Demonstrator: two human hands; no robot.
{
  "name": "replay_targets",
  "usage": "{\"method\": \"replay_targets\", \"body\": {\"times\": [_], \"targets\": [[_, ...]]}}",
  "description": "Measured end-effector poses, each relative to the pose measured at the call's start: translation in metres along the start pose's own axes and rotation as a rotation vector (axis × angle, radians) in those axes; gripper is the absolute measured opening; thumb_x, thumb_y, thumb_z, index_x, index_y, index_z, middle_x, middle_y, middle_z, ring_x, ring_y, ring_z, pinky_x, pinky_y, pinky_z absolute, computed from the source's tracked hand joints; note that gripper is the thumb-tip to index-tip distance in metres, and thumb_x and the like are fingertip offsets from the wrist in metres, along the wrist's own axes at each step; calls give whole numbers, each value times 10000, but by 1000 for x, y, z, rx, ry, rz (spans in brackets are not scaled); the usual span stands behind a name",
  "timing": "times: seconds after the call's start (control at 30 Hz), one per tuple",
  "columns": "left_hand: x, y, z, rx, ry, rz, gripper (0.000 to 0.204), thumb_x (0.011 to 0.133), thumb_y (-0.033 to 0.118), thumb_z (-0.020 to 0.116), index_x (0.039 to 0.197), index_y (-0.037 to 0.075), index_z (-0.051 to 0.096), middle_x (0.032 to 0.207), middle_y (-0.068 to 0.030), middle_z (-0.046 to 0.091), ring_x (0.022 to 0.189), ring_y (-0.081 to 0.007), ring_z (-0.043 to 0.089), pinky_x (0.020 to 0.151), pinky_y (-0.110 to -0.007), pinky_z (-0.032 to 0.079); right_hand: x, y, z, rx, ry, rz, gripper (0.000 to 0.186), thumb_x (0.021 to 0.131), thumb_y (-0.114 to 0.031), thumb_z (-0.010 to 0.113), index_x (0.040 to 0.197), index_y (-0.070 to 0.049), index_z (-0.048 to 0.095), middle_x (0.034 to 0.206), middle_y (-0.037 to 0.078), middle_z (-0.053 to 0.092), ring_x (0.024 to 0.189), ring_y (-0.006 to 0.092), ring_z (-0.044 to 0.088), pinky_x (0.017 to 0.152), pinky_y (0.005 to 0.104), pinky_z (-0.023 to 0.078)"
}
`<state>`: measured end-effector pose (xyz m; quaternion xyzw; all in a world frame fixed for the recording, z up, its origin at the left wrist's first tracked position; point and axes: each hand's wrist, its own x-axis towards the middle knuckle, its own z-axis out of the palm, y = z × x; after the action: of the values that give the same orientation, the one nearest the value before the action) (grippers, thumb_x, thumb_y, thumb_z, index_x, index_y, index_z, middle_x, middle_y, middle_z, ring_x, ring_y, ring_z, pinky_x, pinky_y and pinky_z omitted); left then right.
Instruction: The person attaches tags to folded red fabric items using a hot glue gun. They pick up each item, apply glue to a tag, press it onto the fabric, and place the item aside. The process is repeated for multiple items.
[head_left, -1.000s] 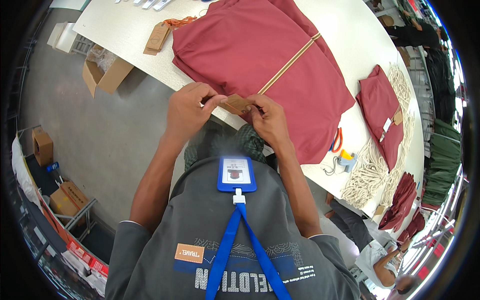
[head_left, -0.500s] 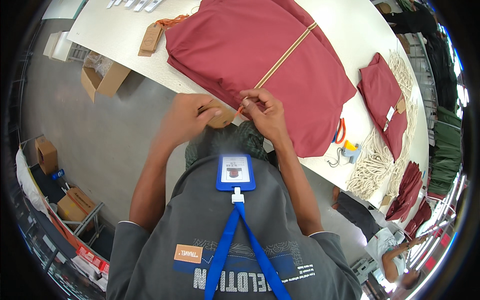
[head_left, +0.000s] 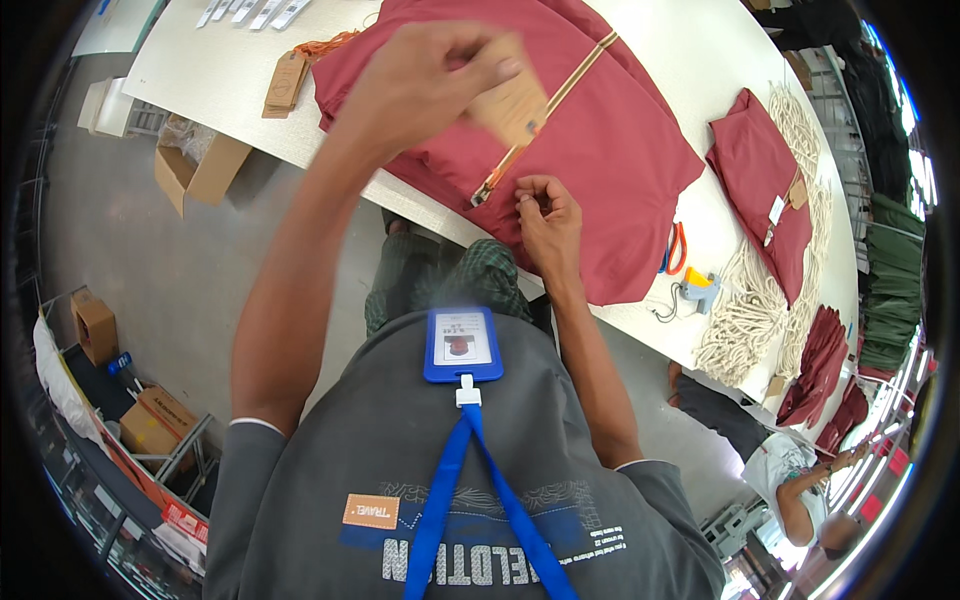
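1. Our left hand [head_left: 420, 78]: grip clamped on brown tag [head_left: 512, 92], over red fabric [head_left: 612, 168].
2. Orange cord [head_left: 505, 165] runs from tag toward zipper [head_left: 580, 72].
3. Our right hand [head_left: 550, 222]: curled beside zipper; we can't tell if grip's together.

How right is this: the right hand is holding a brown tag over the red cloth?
Not quite; only the hand is wrong. The head view shows the left hand holding a brown tag over the red cloth.
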<state>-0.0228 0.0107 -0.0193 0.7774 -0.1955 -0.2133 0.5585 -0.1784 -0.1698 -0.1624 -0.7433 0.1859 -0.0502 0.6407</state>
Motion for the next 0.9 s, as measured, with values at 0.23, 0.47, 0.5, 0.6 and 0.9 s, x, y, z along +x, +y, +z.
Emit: {"method": "replay_targets", "body": {"times": [0.23,0.47,0.5,0.6,0.9], "targets": [[-28,-65,43,78,147,-100,473,956,160,716,1378,8,566,1231,-135,690,976,-174,701,821,-300,571,-7,-18,-1,-328,-211,-311,146,859,-23,675,995,-55,716,865,110,665,759,243,658,685,362,526],[-72,-124,89,431,193,-141,322,802,98,784,1046,73,576,922,-98,655,790,-275,664,681,-421,526,9,-34,3,-776,-534,-154,199,931,-182,561,1014,-122,732,967,105,688,937,352,669,790,482,531],[-72,-126,95,447,212,-158,344,792,117,783,1051,82,559,965,-116,654,834,-320,671,698,-461,524,9,-36,3,-808,-536,-159,198,930,-170,558,1024,-115,724,967,104,685,938,352,666,795,483,528],[-70,-127,105,533,304,-145,368,767,144,795,1052,96,568,952,-97,655,814,-310,670,684,-448,526,8,-40,2,-833,-540,-177,191,924,-176,552,1008,-102,707,973,126,687,951,368,668,802,505,529],[-55,-128,79,468,189,127,101,815,93,734,892,45,690,798,-98,657,692,-261,677,636,-374,538,2,-54,3,-896,-408,-139,169,904,-243,668,891,-77,697,868,125,650,826,354,661,708,485,516]]}}
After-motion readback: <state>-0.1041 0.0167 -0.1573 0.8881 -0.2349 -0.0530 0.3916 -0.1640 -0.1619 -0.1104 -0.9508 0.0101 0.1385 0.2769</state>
